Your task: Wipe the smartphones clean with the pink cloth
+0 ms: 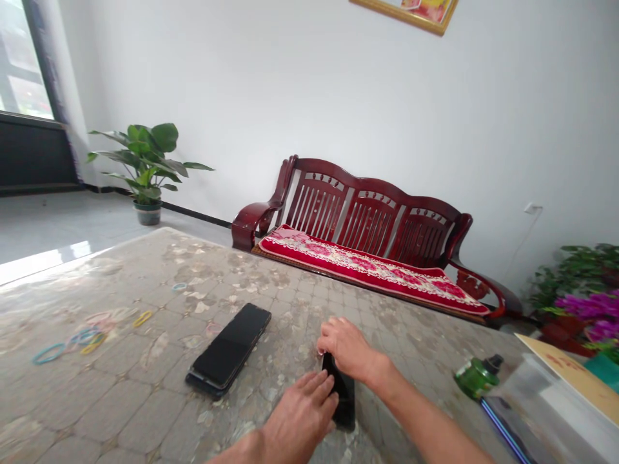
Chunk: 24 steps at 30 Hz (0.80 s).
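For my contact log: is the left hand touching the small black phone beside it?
Touching. In the head view the left hand lays its fingertips on the black phone, with no gap visible between them.

Coloured rubber bands (87, 335) are scattered on the patterned surface (145, 406) at left; stacked phones (227, 351) are laid centrally, a black phone (345, 399) nearer right, a green bottle (476, 376) at right.
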Each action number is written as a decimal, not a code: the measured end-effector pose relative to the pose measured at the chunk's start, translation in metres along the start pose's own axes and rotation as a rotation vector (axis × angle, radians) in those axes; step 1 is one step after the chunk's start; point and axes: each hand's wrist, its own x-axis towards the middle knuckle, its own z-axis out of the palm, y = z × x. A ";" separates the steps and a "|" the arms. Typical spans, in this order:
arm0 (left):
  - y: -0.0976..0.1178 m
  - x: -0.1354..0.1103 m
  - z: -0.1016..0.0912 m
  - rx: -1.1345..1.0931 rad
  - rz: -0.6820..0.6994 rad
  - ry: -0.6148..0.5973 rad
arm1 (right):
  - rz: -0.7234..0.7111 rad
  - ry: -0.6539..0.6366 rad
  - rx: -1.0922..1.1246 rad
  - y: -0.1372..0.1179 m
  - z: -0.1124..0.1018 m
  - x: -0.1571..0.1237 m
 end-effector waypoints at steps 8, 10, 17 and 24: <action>0.002 0.001 -0.001 0.002 -0.007 0.008 | 0.042 0.017 -0.043 -0.003 0.002 -0.001; 0.002 0.002 -0.002 -0.018 -0.017 0.000 | -0.039 0.013 -0.047 -0.007 0.004 -0.006; 0.004 0.001 -0.008 0.014 -0.010 -0.021 | 0.020 0.001 -0.058 -0.001 0.001 0.000; 0.004 0.000 -0.010 -0.021 -0.020 -0.020 | 0.178 0.078 0.037 0.006 0.014 -0.001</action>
